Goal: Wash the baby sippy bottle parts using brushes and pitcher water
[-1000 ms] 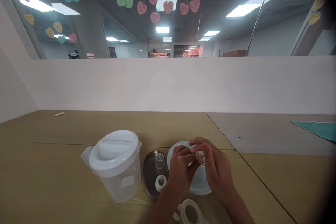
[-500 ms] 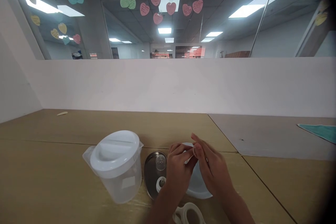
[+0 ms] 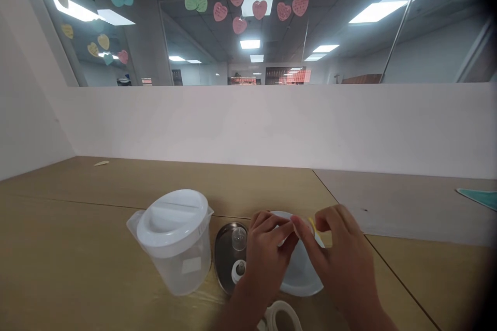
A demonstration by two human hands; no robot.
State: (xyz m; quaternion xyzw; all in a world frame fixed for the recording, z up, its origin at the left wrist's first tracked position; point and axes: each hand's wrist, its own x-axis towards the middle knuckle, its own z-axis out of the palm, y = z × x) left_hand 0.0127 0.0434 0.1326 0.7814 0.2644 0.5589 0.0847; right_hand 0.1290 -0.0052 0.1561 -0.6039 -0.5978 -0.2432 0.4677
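While a white looped handle lies nearest, the left hand pinches a small clear piece, mostly hidden, above a translucent basin; the right hand has its grip spread around it. Leftward, a metal tray and lidded pitcher stand on the seamed tan tabletop. Beyond rises a white wall, then glass dotted with heart-shaped notes, ceiling lights showing in it.
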